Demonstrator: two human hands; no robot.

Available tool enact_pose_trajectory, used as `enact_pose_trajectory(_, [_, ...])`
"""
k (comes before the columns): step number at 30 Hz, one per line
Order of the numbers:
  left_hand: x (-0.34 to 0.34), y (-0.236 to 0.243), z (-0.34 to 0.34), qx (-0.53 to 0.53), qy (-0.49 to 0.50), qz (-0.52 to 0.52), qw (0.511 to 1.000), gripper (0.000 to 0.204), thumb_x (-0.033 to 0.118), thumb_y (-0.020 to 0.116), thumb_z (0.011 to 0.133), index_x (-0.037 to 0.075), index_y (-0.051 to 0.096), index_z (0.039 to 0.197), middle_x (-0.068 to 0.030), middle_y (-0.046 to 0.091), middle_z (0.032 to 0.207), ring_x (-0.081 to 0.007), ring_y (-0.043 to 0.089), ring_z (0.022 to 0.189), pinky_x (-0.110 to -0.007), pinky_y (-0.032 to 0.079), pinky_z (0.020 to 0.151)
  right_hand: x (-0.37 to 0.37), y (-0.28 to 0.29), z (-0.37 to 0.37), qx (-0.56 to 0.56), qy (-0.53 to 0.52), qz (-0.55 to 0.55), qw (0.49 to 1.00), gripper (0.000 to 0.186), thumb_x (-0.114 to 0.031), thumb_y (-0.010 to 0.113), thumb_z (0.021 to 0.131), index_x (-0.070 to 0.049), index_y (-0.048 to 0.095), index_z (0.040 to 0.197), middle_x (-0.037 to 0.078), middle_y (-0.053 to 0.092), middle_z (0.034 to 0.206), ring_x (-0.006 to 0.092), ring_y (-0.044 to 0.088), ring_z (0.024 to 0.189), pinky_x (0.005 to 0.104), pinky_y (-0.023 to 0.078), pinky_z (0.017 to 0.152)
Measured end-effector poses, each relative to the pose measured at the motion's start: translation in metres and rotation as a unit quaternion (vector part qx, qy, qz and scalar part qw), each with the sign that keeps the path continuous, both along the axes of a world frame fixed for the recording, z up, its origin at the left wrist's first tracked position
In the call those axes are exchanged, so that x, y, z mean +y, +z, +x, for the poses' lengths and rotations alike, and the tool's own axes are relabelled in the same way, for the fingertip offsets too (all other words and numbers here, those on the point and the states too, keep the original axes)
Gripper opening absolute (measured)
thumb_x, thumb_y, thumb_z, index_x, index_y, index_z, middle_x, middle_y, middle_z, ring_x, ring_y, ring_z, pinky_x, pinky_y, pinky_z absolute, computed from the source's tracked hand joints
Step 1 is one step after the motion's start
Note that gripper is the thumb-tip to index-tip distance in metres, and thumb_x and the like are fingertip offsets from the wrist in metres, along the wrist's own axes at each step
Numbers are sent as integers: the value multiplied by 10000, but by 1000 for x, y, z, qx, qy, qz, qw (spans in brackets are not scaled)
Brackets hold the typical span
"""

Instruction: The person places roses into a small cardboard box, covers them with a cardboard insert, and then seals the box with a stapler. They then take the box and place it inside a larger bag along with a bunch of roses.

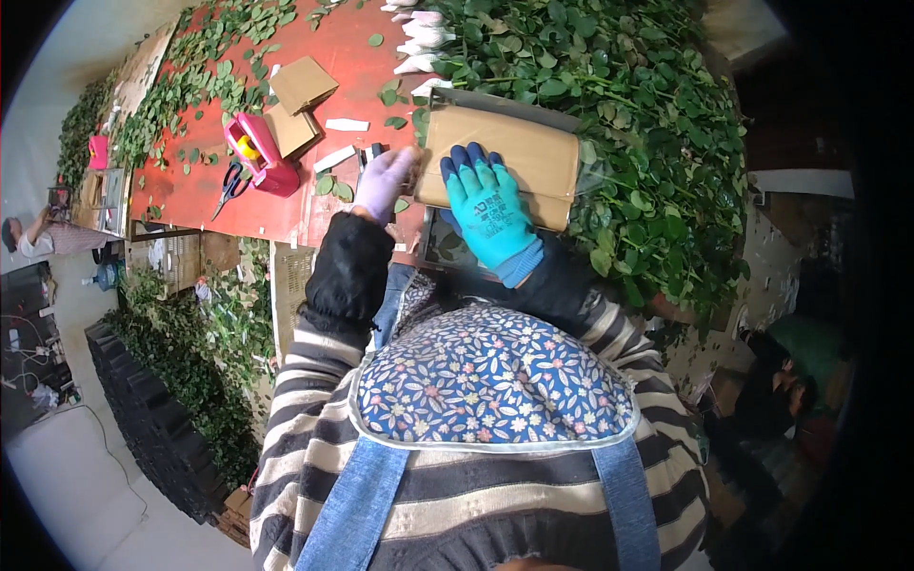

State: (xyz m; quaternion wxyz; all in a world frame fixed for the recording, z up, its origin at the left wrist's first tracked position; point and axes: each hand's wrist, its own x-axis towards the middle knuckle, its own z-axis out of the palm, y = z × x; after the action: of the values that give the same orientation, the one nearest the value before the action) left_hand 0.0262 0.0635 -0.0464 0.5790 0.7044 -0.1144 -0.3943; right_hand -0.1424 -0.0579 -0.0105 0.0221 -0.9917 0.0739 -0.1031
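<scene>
My right hand point(493, 214), in a teal glove with dark blue fingertips, lies flat with fingers spread on a brown cardboard wrap point(543, 162). Clear plastic film shows around the wrap, and a dark grey strip runs along its far edge. My left hand point(383, 183), in a thin lilac glove, is at the wrap's left edge. Its fingers are drawn together, slightly blurred, and what they pinch is hidden. Close to the left hand lie a small black object point(369, 152) and a white paper strip point(335, 158).
A pink holder point(262, 157) with a yellow part, scissors point(231, 186) and folded cardboard pieces point(303, 86) lie on the red table point(352, 90). Leafy stems point(647, 152) are heaped at right, beside white-wrapped bundles point(424, 43). Other people point(776, 395) are at the far sides.
</scene>
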Motion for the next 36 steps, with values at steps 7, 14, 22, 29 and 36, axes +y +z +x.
enact_pose_trajectory(7, [41,-48,-11,-413,-135,454,778,1113,501,902,585,-30,335,1382,-276,530,1207,-424,569,1111,-480,487,933,-10,2,-19,-2,-4,21,1000,662,-301,627,851,-31,445,1427,142,458,1464,332,388,1393,497,265,1156])
enact_pose_trajectory(14, [78,-50,25,91,-60,25,994,466,-44,589,721,-23,604,1186,-49,626,888,-156,611,749,-299,507,636,-36,8,-41,-13,37,49,998,598,-278,680,820,-58,521,1353,123,497,1428,298,453,1341,460,354,1110])
enact_pose_trajectory(22, [43,2,32,44,-366,2,930,566,-120,559,727,26,571,1275,8,622,1054,-96,554,970,-245,447,871,-39,4,-52,-58,17,95,994,577,-276,705,806,-68,557,1324,114,527,1408,291,469,1341,464,362,1111])
enact_pose_trajectory(29, [9,17,41,-239,-487,-26,840,543,-98,554,756,48,556,1279,-120,618,1097,-266,607,1036,-346,461,918,-37,8,-64,-60,1,105,993,609,-261,731,790,-54,552,1334,123,522,1412,297,460,1353,467,365,1119])
enact_pose_trajectory(36, [-31,55,38,-253,-575,98,772,306,114,729,850,70,624,1134,-117,643,902,-244,596,815,-353,486,778,-37,14,-69,-45,0,104,994,604,-258,736,785,-43,557,1320,119,521,1411,298,458,1355,458,360,1126])
